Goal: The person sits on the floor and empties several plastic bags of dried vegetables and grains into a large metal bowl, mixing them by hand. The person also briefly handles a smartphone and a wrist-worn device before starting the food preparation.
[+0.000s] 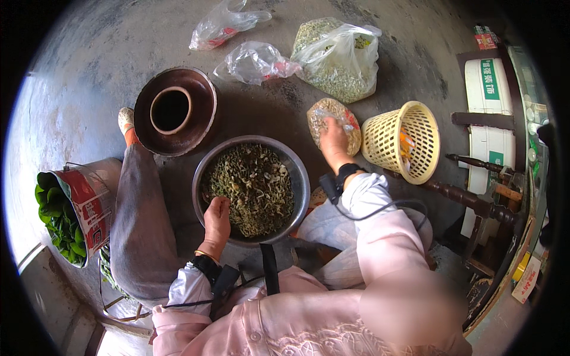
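Note:
A round metal basin (303, 196) sits on the floor in front of me, filled with chopped, dark green and yellowish plant bits (251, 187). My left hand (217, 220) is over the basin's left side, its fingers drawn together; nothing can be made out between them. To the right of the basin, my right hand (335, 140) is at the top of a small clear plastic bag (315, 118) of pale tan bits. Its fingers are curled against the gathered plastic, with the fingertips partly hidden and blurred.
A brown glazed jar (144, 109) with a wide collar stands behind left. A yellow plastic basket (378, 138) tilts beside the small bag. Farther back are a large filled plastic bag (338, 84) and crumpled bags (256, 62). Left is a bucket (95, 204) of green leaves; wooden furniture (472, 196) stands right.

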Demonstrator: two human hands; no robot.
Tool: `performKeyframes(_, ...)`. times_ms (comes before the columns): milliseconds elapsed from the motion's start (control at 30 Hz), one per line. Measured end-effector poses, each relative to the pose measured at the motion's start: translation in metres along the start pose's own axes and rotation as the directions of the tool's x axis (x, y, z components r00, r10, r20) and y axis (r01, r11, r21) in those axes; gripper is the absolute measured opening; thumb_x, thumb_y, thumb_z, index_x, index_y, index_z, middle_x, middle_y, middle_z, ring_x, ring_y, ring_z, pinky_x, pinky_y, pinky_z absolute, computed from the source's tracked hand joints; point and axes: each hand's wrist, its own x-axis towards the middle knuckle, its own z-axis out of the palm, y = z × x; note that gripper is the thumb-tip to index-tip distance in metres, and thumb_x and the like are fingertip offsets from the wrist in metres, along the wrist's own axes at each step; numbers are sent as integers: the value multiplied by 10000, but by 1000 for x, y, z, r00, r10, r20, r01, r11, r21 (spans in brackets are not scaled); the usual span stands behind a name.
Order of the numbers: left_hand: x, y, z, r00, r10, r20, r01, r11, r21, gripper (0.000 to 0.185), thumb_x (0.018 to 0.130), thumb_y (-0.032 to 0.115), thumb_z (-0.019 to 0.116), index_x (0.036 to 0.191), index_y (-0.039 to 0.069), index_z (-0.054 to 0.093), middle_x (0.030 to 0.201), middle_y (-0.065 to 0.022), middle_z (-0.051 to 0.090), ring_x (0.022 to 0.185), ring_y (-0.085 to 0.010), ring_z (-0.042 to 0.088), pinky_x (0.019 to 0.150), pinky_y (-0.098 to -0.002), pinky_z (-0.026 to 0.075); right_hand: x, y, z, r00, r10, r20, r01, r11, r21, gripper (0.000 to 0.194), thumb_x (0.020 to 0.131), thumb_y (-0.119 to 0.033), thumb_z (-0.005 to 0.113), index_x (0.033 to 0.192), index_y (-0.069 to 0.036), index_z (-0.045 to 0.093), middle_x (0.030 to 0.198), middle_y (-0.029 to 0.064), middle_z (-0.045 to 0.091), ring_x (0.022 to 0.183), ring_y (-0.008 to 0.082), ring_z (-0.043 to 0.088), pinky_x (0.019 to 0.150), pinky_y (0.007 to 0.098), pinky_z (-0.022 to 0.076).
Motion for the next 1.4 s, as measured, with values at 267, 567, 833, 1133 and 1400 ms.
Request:
performKeyframes(267, 1, -3, 0, 970, -138, 201, 165, 978, -127, 116, 912, 65, 537, 1011, 41, 592, 730, 37, 521, 619, -59, 467, 549, -224, 400, 45, 59, 0, 990, -34, 137, 95, 876, -474, 236, 890, -133, 456, 1051, -84, 621, 1093, 144, 612, 1047, 329, 593, 847, 448, 481)
performKeyframes(567, 0, 6, 0, 963, -165, 213, 202, 966, -165, 111, 905, 66, 558, 998, 23, 600, 762, 24, 546, 656, -65, 486, 585, -228, 417, 63, 64, -39, 998, -6, 61, 21, 966, -256, 153, 855, -148, 570, 880, -20, 650, 858, 224, 646, 864, 412, 612, 774, 481, 478)
performKeyframes(833, -22, 82, -4, 956, 257, 143, -247, 965, -84, 132, 837, 33, 600, 963, 10, 631, 852, -100, 633, 733, -182, 593, 671, -280, 474, -11, -15, -158, 934, -358, 1, 354, 923, -151, 104, 814, -102, 597, 851, -11, 629, 807, 204, 647, 758, 396, 629, 689, 458, 510)
performKeyframes(1133, -64, 191, -6, 573, 820, 11, -790, 548, 275, 619, 693, 108, 721, 1269, 52, 501, 1221, -170, 537, 1130, -382, 465, 945, -470, 395, -142, -151, -239, 720, -686, -105, 672, 651, 353, 84, 796, -44, 642, 865, -11, 605, 751, 171, 614, 709, 362, 609, 624, 398, 481)
performKeyframes(1400, -87, 153, -91, 620, 768, 162, -765, 546, 341, 175, 733, 82, 697, 905, 51, 683, 894, -133, 643, 913, -333, 588, 761, -372, 470, -194, -226, -210, 490, -871, 24, 765, 443, 466, 94, 803, -114, 636, 838, -27, 641, 757, 186, 617, 727, 365, 620, 633, 405, 489)
